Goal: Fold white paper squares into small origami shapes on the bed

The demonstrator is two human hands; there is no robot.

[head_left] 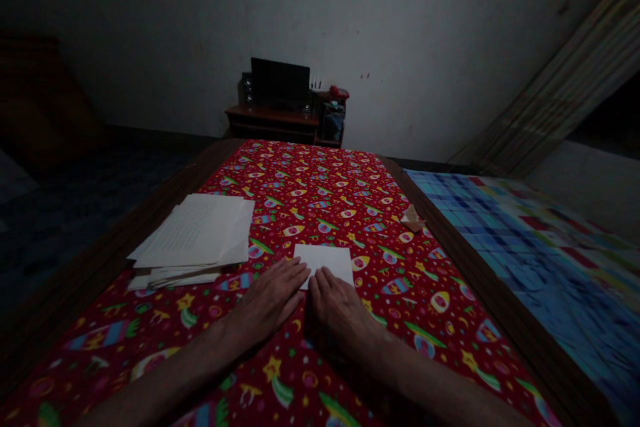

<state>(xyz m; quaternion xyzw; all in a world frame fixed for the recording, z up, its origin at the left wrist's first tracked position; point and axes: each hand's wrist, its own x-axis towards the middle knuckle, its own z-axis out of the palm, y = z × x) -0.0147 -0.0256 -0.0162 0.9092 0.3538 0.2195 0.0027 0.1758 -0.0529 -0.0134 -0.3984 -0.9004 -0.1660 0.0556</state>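
A small white square of paper (326, 260) lies on the red patterned tablecloth (320, 200). My left hand (273, 297) rests flat on the cloth, fingers stretched out, fingertips touching the paper's near left edge. Beside it my right hand (336, 300) lies flat too, fingers extended onto the paper's near edge. Neither hand grips anything.
A stack of white sheets (197, 237) sits to the left on the cloth. A small brown folded paper piece (412, 217) lies near the right table edge. A blue checked mat (525, 240) covers the floor at right. A cabinet with a dark screen (280, 97) stands against the far wall.
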